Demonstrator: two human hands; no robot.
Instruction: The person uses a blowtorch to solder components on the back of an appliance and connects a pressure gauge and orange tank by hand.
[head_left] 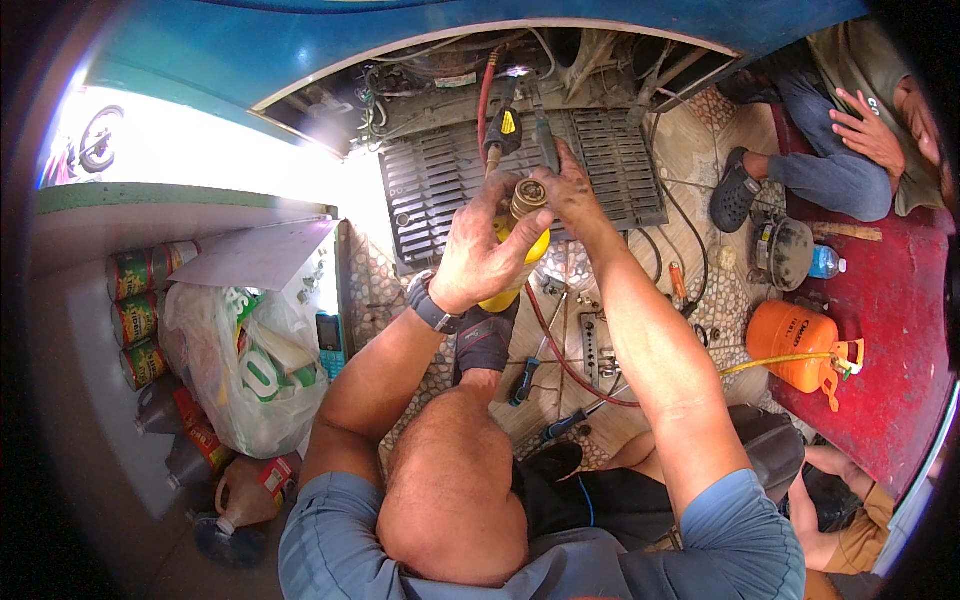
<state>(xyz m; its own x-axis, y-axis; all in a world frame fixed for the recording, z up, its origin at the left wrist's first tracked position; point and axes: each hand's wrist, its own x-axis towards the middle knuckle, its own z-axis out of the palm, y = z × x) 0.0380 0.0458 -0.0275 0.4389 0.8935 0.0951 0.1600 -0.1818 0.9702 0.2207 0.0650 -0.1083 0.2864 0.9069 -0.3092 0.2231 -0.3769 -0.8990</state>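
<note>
My left hand point(488, 245), a watch on its wrist, is closed around the yellow cylinder of a hand-held gas torch point(508, 130). The torch's brass round fitting point(530, 196) faces up between my hands, and its black head points into the open underside of a blue vehicle. Just to the right, my right hand point(570, 195) grips a long grey tool that looks like pliers point(545, 140). Its tip reaches a bright glowing spot point(518, 72) among the pipes, near a red hose point(487, 95). Glare hides exactly what is touched there.
A slotted grille panel point(430, 200) lies below the vehicle. Screwdrivers point(525, 380), a socket tray point(590, 345) and hoses lie on the tiles. An orange gas cylinder point(790, 345) stands right, near a seated person point(830, 150). Cans point(140, 320) and a plastic bag point(245, 370) are left.
</note>
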